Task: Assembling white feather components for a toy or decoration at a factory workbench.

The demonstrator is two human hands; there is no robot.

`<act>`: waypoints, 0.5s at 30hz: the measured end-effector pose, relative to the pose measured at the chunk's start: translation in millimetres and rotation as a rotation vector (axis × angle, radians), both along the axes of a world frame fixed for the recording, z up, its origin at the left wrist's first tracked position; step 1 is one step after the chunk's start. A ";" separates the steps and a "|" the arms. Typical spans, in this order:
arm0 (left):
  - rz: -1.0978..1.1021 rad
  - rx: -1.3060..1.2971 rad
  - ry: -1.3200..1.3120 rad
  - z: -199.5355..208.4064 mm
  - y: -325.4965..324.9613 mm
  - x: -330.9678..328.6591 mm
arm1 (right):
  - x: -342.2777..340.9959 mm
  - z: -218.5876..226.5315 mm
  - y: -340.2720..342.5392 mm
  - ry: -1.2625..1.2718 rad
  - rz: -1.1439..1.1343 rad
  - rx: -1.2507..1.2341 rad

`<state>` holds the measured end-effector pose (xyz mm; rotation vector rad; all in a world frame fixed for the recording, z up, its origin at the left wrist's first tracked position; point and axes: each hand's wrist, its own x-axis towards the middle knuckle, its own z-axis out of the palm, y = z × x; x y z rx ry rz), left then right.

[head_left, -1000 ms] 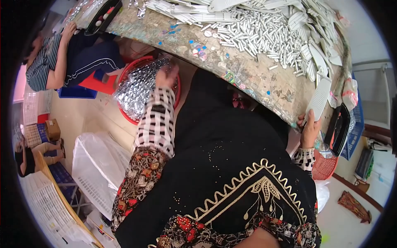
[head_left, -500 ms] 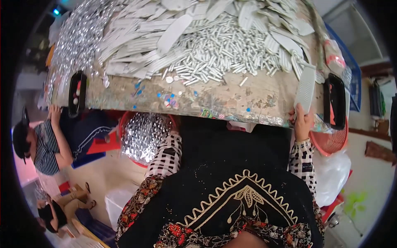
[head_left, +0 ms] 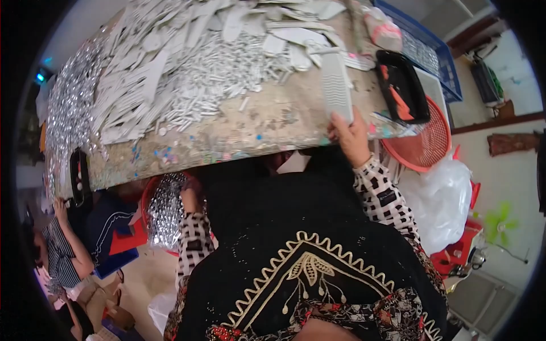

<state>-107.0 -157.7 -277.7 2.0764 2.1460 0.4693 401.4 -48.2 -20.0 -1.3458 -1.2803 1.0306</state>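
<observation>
My right hand (head_left: 354, 139) is at the table's front edge, fingers closed around the lower end of a flat white ridged paddle (head_left: 336, 85). The paddle stands out over the table, wavy lines along its face and a short bar across its far end. Low at the left, my left hand (head_left: 191, 194) is beside a red basket (head_left: 145, 206) heaped with shiny silver pieces (head_left: 165, 207); its fingers are dim and partly hidden. Many similar white paddles (head_left: 133, 85) and short white-and-silver rods (head_left: 210, 77) lie piled on the table (head_left: 273, 122).
Silver pieces (head_left: 71, 91) cover the table's left end. Black trays stand at the right (head_left: 418, 105) and left (head_left: 78, 176) edges. A red basket (head_left: 426, 145) and a clear plastic bag (head_left: 438, 204) are at my right. A co-worker (head_left: 65, 250) sits at the left.
The view has swung right, so the table appears tilted and shifted left. My right hand still holds the paddle. My left hand is now more visible beside the silver-filled basket.
</observation>
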 end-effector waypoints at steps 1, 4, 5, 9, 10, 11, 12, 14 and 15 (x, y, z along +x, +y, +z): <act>-0.021 0.003 -0.004 23.2 -0.8 35.1 | 17.9 -1.5 -10.2 0.011 0.020 0.006; 0.375 0.293 -0.607 150.1 7.2 165.9 | 79.9 15.6 -58.4 -0.023 0.032 0.003; 0.260 0.305 -0.635 174.4 8.7 192.2 | 97.2 14.2 -71.5 -0.032 0.043 -0.003; -0.171 0.037 -0.866 247.1 45.0 309.8 | 159.8 -7.5 -122.9 0.032 -0.146 -0.003; -0.263 -0.055 -0.905 277.4 50.4 345.4 | 172.6 -10.4 -136.2 0.048 -0.157 -0.001; -0.345 -0.183 -0.855 300.0 57.0 380.7 | 186.3 -12.6 -148.0 0.033 -0.233 0.008; -0.493 -0.211 -0.835 313.2 66.5 413.0 | 197.2 -14.3 -157.8 0.018 -0.302 0.017; -0.540 -0.538 -0.983 337.8 88.2 483.3 | 217.4 -16.3 -176.8 0.049 -0.358 0.033; -0.578 -0.634 -1.036 341.7 99.3 514.2 | 225.5 -15.1 -185.7 0.046 -0.394 0.026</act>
